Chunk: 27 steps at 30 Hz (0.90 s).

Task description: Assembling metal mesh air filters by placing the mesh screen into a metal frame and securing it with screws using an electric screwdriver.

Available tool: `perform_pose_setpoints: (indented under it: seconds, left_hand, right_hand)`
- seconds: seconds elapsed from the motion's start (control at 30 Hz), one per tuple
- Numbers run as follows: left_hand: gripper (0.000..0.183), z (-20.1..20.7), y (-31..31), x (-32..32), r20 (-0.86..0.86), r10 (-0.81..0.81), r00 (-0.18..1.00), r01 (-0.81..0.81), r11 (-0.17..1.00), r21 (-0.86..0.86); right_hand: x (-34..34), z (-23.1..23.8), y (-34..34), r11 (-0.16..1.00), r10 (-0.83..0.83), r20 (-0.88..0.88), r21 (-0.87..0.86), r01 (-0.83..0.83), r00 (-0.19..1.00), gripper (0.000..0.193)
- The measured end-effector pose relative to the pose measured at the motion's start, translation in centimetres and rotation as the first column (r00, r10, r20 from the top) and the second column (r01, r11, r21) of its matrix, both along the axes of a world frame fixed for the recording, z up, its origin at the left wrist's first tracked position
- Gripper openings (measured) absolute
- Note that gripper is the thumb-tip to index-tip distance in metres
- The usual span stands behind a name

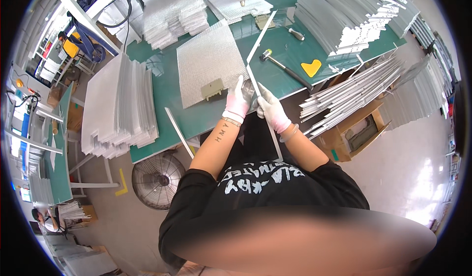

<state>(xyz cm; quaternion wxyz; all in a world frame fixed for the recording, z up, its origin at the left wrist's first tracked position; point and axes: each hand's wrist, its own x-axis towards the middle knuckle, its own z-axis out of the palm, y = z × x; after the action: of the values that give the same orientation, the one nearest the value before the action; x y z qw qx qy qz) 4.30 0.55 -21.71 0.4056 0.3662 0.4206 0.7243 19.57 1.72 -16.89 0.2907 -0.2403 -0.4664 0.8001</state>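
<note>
My left hand (239,99), in a white glove, rests on the near corner of a square silver mesh panel (209,67) lying on the green table (162,99). My right hand (272,110), also gloved, grips a long thin metal strip (259,40) that runs along the panel's right edge and down past the table toward my body. A small grey metal latch piece (212,88) sits on the panel near my left hand.
A mallet (282,65) and a yellow wedge (311,67) lie right of the panel. Stacks of mesh panels (118,106) stand left and behind. Bundles of metal strips (354,91) lie over a cardboard box at right. A loose strip (178,131) overhangs the table edge. A fan (157,178) stands on the floor.
</note>
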Motion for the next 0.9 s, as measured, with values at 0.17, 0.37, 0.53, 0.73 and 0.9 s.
perform_pose_setpoints:
  seconds: [0.17,0.37,0.53,0.73,0.9]
  left_hand:
    - [0.022,1.8,0.6,0.2,0.765,-0.01,0.644,-0.005,1.0,0.017]
    - [0.018,1.3,1.3,-0.8,0.63,0.084,0.772,-0.106,0.994,-0.003]
    - [0.023,2.2,0.0,-0.6,0.651,0.097,0.753,-0.072,0.995,-0.066]
    - [0.03,2.3,-1.9,1.7,0.573,-0.018,0.819,0.01,1.0,0.018]
    - [0.043,7.0,-11.2,1.6,0.301,-0.137,0.944,0.115,0.989,0.09]
  right_hand:
    - [-0.3,0.6,0.0,1.0,0.007,0.032,0.013,-0.007,0.999,0.057]
    - [-0.2,0.4,-1.2,0.998,0.029,0.138,0.053,-0.037,0.99,0.058]
    - [-1.7,3.2,1.3,0.958,0.074,0.325,0.24,-0.158,0.943,0.051]
    - [-7.3,2.8,8.2,0.841,-0.07,0.523,0.489,-0.232,0.849,0.04]
    - [-7.6,0.9,9.4,0.969,0.127,0.356,0.153,-0.192,0.926,0.02]
